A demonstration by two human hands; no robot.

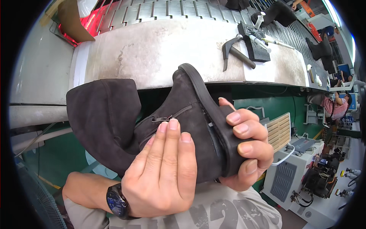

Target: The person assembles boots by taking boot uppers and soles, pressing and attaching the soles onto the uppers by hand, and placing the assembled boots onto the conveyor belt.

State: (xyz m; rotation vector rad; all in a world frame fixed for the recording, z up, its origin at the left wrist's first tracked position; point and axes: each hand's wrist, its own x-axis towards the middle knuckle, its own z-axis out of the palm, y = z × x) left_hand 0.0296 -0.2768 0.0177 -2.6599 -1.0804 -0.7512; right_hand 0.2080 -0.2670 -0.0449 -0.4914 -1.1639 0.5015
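1. Left hand [162, 171]: fingers straight, nearly together, tips on the boot beside the zipper pull [160, 120]. Thumb hidden; can't tell if it pinches anything. Probably there to steady the side.
2. Right hand [249, 147]: fingers slightly spread, curled over the sole [203, 89], clamping it. Looks like the main hold, since the sole is the stiff part.
3. Dark boot [198, 149]: held above the lap, just off the bench edge, sole turned right, shaft flopped left. Zipper side faces up, likely for a clear view. A gap seems to show at the sole joint.
4. Bench [164, 53]: hammer [243, 58] rests against a black block [261, 56], syringes [260, 20] at the block; probably parked within reach. Conveyor [171, 9] beyond.
5. Writing: watch [117, 202] shows lit digits; shirt [244, 208] has big printed characters, partly covered. No label apparent on the boot.
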